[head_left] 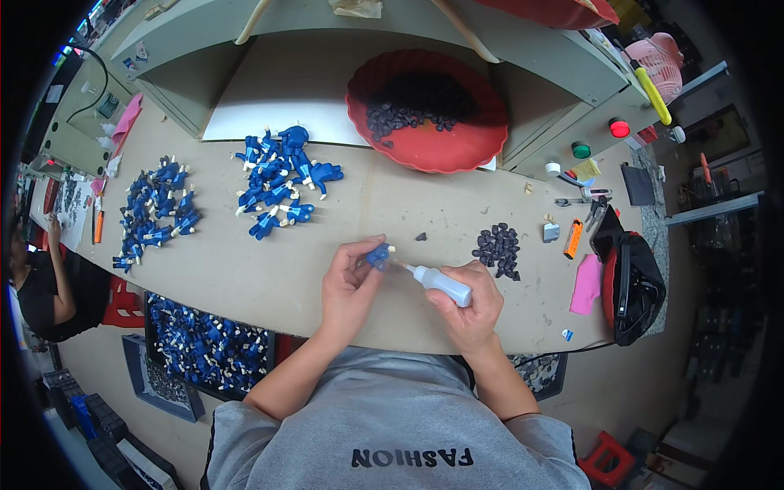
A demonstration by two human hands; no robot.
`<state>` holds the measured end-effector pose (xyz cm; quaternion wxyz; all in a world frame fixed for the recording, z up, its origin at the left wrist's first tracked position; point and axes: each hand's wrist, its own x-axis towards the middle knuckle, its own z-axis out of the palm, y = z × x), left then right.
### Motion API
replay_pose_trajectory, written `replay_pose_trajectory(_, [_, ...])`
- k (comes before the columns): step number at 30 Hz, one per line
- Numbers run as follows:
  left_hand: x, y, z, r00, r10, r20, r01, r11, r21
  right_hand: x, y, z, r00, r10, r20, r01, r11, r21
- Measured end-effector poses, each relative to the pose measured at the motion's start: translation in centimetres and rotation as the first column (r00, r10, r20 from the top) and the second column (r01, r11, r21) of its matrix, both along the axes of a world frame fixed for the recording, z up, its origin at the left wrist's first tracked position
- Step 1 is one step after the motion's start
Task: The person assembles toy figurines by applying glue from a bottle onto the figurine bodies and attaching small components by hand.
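My left hand [349, 286] pinches a small blue figurine [378, 256] with a pale tip. In my right hand [474, 309] is a white squeeze bottle [442, 284], its narrow nozzle pointing left at the figurine; whether it touches I cannot tell. Just beyond, one small dark piece [420, 237] lies alone on the table. A pile of similar dark pieces [497, 248] sits right of the bottle. Two groups of blue figurines with pale parts lie farther left, a nearer-to-centre heap [278, 184] and a darker-topped heap [159, 214].
A red scalloped dish [465, 151] holding dark pieces stands at the back under a shelf. A black bag [637, 286], pink cloth [585, 284] and orange lighter-like item [573, 239] lie right. Below the left table edge is a tray of figurines [208, 343]. Another person [49, 286] sits far left.
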<state>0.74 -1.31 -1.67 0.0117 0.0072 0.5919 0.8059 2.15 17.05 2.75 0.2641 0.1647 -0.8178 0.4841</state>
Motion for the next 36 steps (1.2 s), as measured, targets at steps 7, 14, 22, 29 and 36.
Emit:
replay_pose_trajectory(7, [0.0,0.0,0.2,1.0,0.0,0.002,0.0,1.0,-0.005,0.1,-0.1,0.2,0.999,0.014,0.044,-0.014,1.0,0.01])
replay_pose_trajectory(14, [-0.2,-0.7,0.4,1.0,-0.024,-0.006,0.024,0.999,-0.037,0.9,0.6,-0.5,0.958,0.052,0.283,0.082,0.893,-0.442])
replay_pose_trajectory(22, [0.2,-2.8,1.3,0.904,-0.335,0.265,0.174,0.855,0.488,1.6,4.8,-0.2,0.898,0.226,0.378,0.048,0.804,-0.593])
replay_pose_trajectory(29, [-0.2,-1.4,1.7,0.875,-0.412,0.255,0.22,0.806,0.549,3.4,7.9,-0.2,0.902,0.029,0.43,0.218,0.83,-0.513])
replay_pose_trajectory(36, [1.1,-0.4,1.9,0.879,-0.4,0.26,0.24,0.842,0.483,5.8,13.2,-1.2,0.816,-0.362,0.45,0.463,0.876,-0.135])
